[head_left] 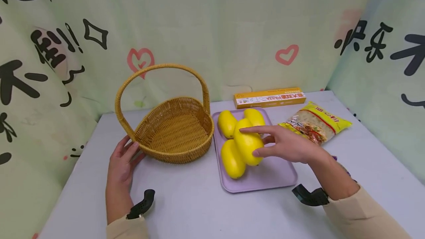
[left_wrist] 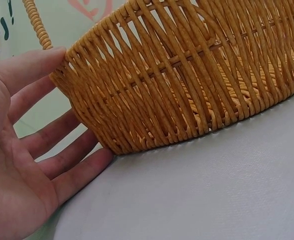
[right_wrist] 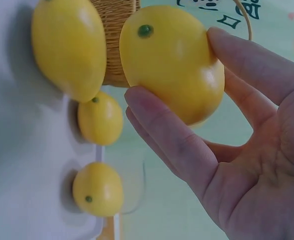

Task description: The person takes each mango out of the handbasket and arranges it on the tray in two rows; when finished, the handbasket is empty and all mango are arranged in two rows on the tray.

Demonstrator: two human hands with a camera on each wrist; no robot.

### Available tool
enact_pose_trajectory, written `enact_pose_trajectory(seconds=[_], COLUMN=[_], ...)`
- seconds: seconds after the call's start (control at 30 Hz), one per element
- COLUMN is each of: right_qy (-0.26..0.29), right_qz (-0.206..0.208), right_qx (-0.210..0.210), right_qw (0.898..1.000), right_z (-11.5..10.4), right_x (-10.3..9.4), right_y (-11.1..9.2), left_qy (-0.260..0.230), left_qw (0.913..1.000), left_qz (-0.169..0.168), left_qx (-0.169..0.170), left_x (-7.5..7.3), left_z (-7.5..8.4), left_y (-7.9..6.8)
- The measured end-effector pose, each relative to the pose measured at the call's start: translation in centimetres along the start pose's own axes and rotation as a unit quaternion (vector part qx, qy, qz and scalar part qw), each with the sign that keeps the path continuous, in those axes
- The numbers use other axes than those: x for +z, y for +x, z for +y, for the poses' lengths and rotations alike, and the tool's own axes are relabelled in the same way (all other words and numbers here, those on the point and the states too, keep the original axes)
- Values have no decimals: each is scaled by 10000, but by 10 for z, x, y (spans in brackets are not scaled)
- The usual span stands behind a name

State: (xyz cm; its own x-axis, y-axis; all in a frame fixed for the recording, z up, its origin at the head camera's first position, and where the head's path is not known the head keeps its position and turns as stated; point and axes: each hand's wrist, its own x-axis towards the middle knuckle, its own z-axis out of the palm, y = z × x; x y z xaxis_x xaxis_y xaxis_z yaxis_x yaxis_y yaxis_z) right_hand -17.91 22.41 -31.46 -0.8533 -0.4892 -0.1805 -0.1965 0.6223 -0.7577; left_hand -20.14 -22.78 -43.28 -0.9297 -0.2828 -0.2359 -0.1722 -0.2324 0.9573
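My right hand pinches a yellow mango between thumb and fingers, above the lilac tray. In the right wrist view that mango shows a green stem spot and appears raised off the tray. Three more mangoes lie on the tray: one at the near left, one at the far left, one at the back. My left hand rests against the left side of a wicker basket, thumb at the rim, fingers spread along its wall. The basket's inside holds nothing.
Behind the tray lies a long orange box. A yellow-ended food packet sits to the right of the tray, beyond my right hand. The basket's tall arched handle rises above it. Printed curtains enclose the white table.
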Motion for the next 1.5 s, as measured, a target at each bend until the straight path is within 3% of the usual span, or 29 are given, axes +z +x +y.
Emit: enact_pose_trajectory(seconds=[0.47, 0.63, 1.1, 1.5], right_qy=[82, -107, 196, 311], right_qz=[115, 181, -43, -98], right_qx=[-84, 116, 830, 789], right_qw=[9999, 9997, 9963, 9964], right_z=[28, 36, 55, 71], right_x=[3, 8, 17, 8], right_y=[-12, -14, -13, -11], left_qy=[-40, -25, -13, 4], left_qw=[10000, 10000, 10000, 10000], left_qz=[18, 52, 41, 16], left_qx=[-3, -7, -50, 4], left_x=[-3, -2, -1, -1], left_z=[-2, -2, 0, 1], left_y=[-1, -1, -2, -2])
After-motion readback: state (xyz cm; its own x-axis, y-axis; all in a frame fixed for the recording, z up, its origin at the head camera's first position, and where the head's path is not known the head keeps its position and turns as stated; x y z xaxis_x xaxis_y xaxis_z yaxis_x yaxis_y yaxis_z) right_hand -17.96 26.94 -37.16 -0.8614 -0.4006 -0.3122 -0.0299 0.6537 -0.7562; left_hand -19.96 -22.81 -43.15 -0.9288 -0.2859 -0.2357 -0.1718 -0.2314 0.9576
